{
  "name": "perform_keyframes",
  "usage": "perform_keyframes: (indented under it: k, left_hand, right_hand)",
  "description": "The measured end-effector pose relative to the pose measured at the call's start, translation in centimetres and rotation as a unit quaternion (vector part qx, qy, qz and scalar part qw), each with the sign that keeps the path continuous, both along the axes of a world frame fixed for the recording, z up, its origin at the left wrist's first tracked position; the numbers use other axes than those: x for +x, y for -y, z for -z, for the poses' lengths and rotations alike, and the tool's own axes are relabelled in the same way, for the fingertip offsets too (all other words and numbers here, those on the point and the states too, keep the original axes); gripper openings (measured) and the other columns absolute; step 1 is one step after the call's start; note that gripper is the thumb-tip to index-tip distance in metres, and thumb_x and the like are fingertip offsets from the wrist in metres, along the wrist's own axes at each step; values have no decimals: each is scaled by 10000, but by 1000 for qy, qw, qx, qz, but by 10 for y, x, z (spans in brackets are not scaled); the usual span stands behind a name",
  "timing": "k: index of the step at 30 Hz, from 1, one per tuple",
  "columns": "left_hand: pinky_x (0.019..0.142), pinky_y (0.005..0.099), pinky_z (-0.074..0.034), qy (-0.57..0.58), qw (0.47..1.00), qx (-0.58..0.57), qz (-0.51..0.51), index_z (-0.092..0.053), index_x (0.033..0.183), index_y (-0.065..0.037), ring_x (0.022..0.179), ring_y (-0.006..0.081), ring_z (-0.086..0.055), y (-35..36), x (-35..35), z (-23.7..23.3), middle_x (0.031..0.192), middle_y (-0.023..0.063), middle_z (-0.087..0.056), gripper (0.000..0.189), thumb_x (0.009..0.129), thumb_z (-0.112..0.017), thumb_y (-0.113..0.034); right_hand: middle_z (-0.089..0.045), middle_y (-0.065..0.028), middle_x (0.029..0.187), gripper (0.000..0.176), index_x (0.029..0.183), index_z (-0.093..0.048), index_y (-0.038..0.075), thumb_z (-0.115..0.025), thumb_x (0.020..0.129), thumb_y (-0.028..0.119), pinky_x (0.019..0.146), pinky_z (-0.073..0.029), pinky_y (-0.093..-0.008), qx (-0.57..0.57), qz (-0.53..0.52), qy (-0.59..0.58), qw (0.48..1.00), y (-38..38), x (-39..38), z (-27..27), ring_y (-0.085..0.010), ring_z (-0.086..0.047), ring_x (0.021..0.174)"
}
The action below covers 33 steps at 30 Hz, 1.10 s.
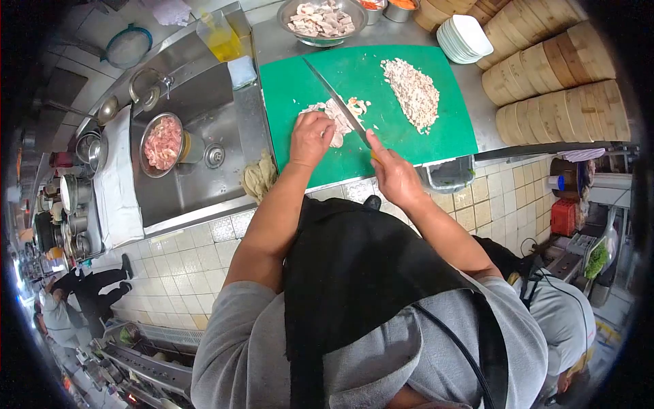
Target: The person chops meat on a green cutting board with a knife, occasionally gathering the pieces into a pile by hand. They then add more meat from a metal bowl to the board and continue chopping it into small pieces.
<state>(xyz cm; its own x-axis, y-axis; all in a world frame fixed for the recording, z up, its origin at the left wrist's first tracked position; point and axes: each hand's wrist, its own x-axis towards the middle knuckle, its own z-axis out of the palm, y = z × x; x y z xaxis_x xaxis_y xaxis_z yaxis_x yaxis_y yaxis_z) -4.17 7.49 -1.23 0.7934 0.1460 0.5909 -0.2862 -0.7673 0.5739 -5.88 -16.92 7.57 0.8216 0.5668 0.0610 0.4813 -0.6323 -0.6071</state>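
Here, right fingers (380, 161) grip a knife (333, 95) while curled left fingers (317, 123) hold sliced meat (334, 113).

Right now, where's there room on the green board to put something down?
The green board looks bare between the knife and chopped pile, and in the far-left corner near the cloth. It's crowded where the left hand touches pale slices beside the blade.

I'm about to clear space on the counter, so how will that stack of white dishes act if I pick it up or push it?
The stack of white dishes looks rigid, so it shouldn't flop. With so many nested together, it's probably heavy for its size. Piled tall, it may lean or slide apart if pushed near the top.
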Motion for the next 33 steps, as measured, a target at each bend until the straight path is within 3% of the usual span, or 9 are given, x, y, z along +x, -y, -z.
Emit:
perform_keyframes:
  k: [3, 10, 12, 18, 21, 25, 27, 30, 33]
  left_hand:
    - [879, 411, -554, -5, 1000, 2, 0, -741, 872, -112, 999, 286, -644, -1, -4, 0, 1018, 43, -694, 142, 759, -811, -63]
    - [914, 419, -516, 8, 999, 22, -49, -747, 882, -132, 1022, 282, -630, -1, -16, -25, 1042, 42, -690, 132, 774, -814, -100]
    - [918, 420, -509, 5, 999, 17, -46, -748, 882, -135, 1023, 282, -628, -5, -16, -19, 1037, 41, -692, 130, 774, -815, -106]
    - [891, 409, -525, -2, 1000, 15, -21, -748, 880, -128, 984, 287, -637, -9, -15, -10, 988, 42, -708, 125, 778, -810, -92]
    - [875, 403, -534, 7, 1000, 16, -15, -748, 880, -122, 969, 288, -643, -10, -16, -7, 974, 44, -717, 122, 780, -807, -85]
    - [856, 398, -539, -4, 1000, 20, -8, -760, 904, -109, 968, 289, -652, -11, -19, -10, 985, 66, -722, 126, 793, -817, -87]
    - [852, 398, -541, -4, 1000, 22, -11, -760, 900, -106, 967, 291, -653, -10, -17, -10, 984, 66, -723, 125, 792, -820, -89]
    - [851, 401, -544, -10, 1000, 16, -15, -758, 897, -103, 966, 293, -654, -9, -18, -10, 981, 64, -724, 123, 792, -822, -90]
    - [849, 400, -547, -10, 1000, 15, -9, -759, 895, -100, 965, 293, -656, -10, -20, -9, 977, 63, -726, 119, 795, -822, -86]
  right_hand:
    - [-667, -279, 918, 721, 1622, -328, 245, -607, 974, 96, 786, -540, -549, -110, -24, -43, 993, 3, 6, 12, -480, -667, 835]
    - [-670, -277, 930, 718, 1627, -317, 237, -593, 978, 104, 795, -545, -544, -1, -4, 16, 1000, 0, -1, 2, -476, -670, 839]
    - [-669, -283, 944, 713, 1629, -315, 224, -587, 980, 110, 795, -547, -544, -147, -37, -44, 987, 0, 7, 12, -472, -672, 842]
    - [-682, -281, 998, 715, 1620, -329, 236, -597, 976, 79, 792, -542, -549, -31, -2, -12, 999, -11, 1, -15, -469, -675, 872]
    - [-678, -285, 969, 721, 1618, -335, 235, -607, 968, 80, 771, -543, -551, -124, -51, -31, 990, -8, 9, 8, -472, -672, 861]
    - [-677, -284, 953, 720, 1615, -340, 231, -609, 966, 79, 760, -545, -548, -115, -35, -25, 992, -12, 9, -6, -471, -672, 854]
    - [-677, -285, 947, 723, 1615, -341, 238, -611, 964, 78, 757, -542, -549, -16, -18, 14, 1000, -15, 2, -7, -475, -670, 846]
    - [-674, -289, 951, 713, 1611, -350, 237, -610, 967, 75, 756, -537, -555, -131, -55, -35, 989, -12, 12, 9, -483, -665, 836]
    - [-672, -295, 958, 711, 1612, -349, 241, -606, 971, 71, 750, -535, -557, -77, -28, -5, 997, -13, 10, -4, -484, -664, 830]
